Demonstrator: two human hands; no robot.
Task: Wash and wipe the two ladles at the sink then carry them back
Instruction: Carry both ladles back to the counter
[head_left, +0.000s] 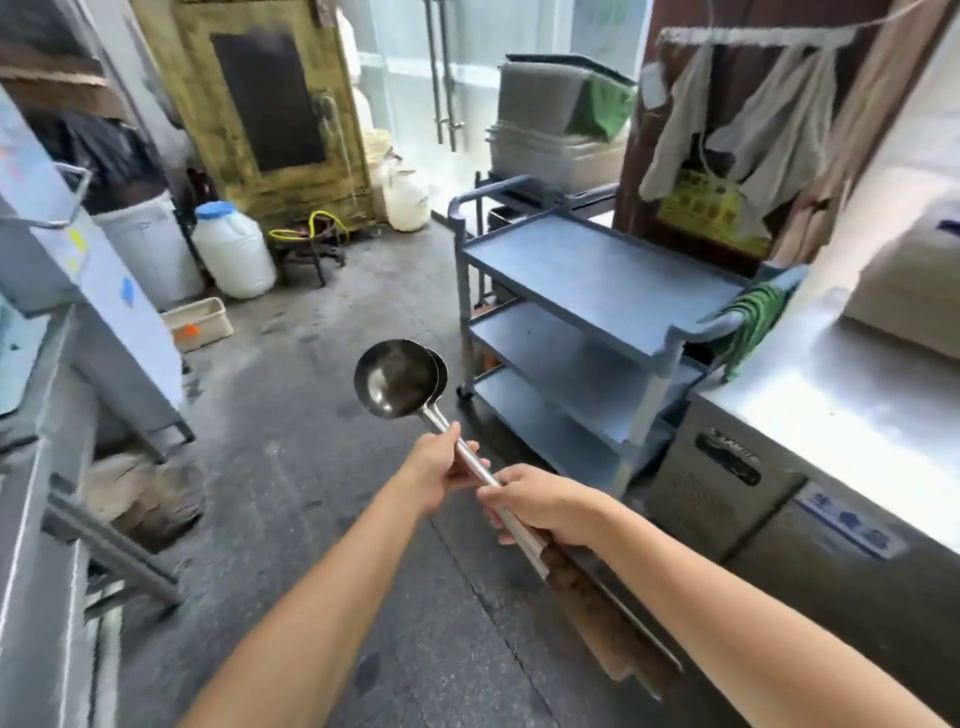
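Here, left hand (441, 470) and right hand (540, 504) clenched around two stacked ladles (397, 378), above grey floor (311, 467)

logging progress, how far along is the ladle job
Done: cannot tell; no sink shows, and washing can't be confirmed. In hand: both hands, left and right, grip the two ladles together by their handles over the floor beside the grey cart. Left: setting them down.

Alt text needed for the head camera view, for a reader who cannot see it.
Both hands hold two stacked metal ladles by their long handles over a grey kitchen floor, left hand nearer the bowls, right hand further back. A grey three-shelf cart stands ahead on the right beside a steel counter; no sink is in view.
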